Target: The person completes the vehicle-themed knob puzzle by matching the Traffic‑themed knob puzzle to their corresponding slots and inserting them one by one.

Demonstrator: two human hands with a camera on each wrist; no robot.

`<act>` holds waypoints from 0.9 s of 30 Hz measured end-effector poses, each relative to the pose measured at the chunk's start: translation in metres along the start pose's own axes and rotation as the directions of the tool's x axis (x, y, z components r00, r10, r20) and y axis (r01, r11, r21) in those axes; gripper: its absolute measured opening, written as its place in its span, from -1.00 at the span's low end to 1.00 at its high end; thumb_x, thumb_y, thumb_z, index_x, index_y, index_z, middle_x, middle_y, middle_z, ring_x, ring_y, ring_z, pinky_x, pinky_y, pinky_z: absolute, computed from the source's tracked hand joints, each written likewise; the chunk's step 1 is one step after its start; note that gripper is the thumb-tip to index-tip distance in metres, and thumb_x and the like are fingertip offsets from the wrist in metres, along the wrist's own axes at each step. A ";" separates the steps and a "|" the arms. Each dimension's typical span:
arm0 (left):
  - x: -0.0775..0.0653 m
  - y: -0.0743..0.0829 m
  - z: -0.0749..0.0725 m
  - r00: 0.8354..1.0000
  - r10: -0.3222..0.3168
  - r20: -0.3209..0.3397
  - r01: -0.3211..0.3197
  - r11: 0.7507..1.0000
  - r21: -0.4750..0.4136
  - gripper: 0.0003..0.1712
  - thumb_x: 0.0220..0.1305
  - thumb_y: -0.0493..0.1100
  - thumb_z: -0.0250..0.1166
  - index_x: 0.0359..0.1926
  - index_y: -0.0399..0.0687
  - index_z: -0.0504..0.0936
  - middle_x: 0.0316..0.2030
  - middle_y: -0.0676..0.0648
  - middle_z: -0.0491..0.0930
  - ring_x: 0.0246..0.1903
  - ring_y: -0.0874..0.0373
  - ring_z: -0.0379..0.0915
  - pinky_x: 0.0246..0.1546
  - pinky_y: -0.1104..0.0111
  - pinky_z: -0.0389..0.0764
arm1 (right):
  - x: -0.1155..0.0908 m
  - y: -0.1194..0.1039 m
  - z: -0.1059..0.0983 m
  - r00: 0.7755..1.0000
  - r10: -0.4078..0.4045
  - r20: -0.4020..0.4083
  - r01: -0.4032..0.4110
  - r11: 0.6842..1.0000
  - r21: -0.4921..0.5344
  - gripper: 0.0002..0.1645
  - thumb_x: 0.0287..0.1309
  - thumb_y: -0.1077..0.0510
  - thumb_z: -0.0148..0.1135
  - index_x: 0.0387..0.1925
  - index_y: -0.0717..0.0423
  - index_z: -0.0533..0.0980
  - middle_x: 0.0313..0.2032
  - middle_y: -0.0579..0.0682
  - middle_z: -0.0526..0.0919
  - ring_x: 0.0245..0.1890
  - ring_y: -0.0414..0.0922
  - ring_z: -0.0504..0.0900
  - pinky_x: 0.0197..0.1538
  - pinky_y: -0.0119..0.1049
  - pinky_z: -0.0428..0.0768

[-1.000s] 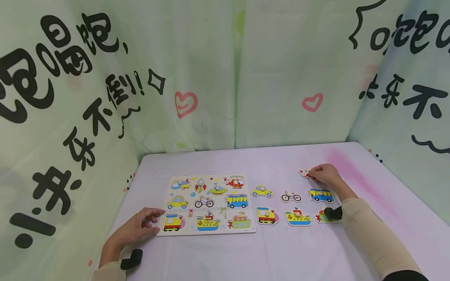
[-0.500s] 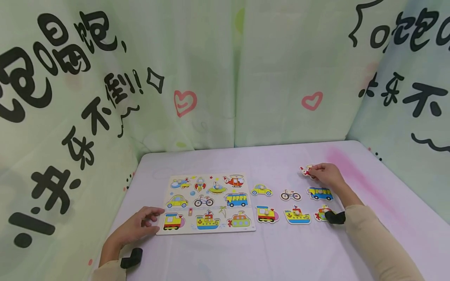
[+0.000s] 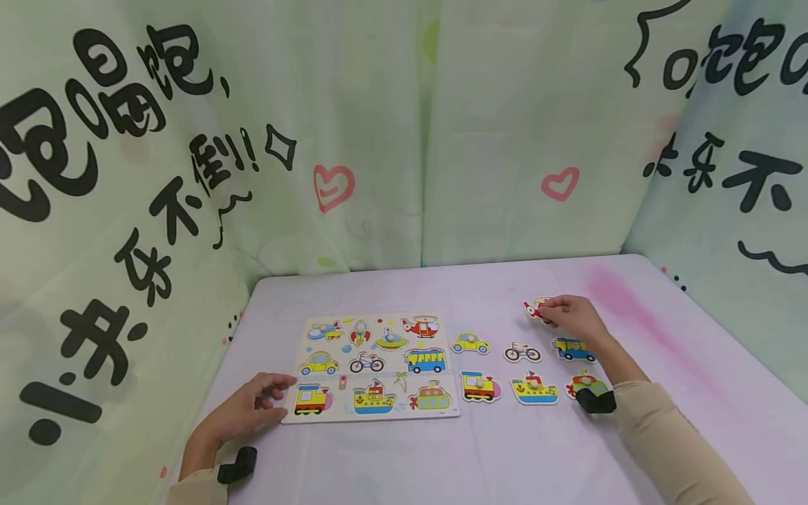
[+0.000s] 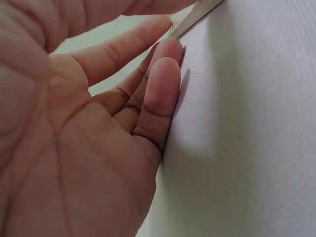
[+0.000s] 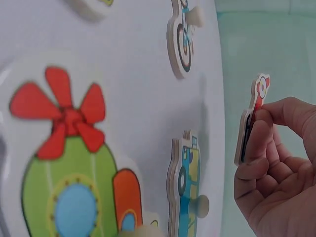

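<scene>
In the head view a puzzle board (image 3: 372, 417) printed with vehicles lies flat, and my left hand (image 3: 243, 410) touches its left edge. Thumb and index finger are apart there; the left wrist view shows that hand's palm (image 4: 89, 163), with the other fingers bent loosely. My right hand (image 3: 577, 319) pinches a red helicopter puzzle piece (image 3: 533, 308), partly covered by the fingers. Seen from the right wrist, the helicopter piece is edge-on and raised off the table, between thumb and fingers.
Loose knobbed pieces lie right of the board: car (image 3: 470, 343), bicycle (image 3: 522, 352), bus (image 3: 573, 349), train (image 3: 480, 387), ship (image 3: 534, 389) and submarine (image 3: 587, 382). A black strap piece on the right wrist overlaps the submarine's near side. Green curtains (image 3: 524, 126) stand behind the table.
The right hand has moved a little to the left with the helicopter piece in its fingers. My left hand and the board stay where they were.
</scene>
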State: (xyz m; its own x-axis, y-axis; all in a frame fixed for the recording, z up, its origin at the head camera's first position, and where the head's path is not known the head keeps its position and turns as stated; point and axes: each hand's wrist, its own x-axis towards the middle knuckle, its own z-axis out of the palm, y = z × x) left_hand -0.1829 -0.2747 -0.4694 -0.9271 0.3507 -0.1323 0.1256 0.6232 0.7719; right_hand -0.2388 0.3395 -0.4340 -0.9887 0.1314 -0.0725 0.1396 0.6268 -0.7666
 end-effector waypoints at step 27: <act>0.001 0.002 0.000 0.999 -0.031 -0.007 0.031 1.000 -0.001 -0.36 0.19 -0.25 0.49 0.29 -0.17 0.51 0.00 -0.07 0.47 -0.04 0.05 0.36 -0.14 0.42 0.49 | -0.002 -0.042 0.051 0.997 -0.038 0.061 0.035 0.998 0.059 -0.62 0.39 0.02 0.29 -0.02 0.27 0.58 -0.24 0.06 0.73 -0.25 -0.05 0.58 -0.14 -0.29 0.54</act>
State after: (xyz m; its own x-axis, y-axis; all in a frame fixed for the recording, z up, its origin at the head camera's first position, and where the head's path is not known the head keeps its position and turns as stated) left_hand -0.1836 -0.2727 -0.4680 -0.9331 0.3262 -0.1515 0.0967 0.6333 0.7679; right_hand -0.2458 0.2737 -0.4345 -0.9948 0.0599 -0.0821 0.1016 0.5847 -0.8048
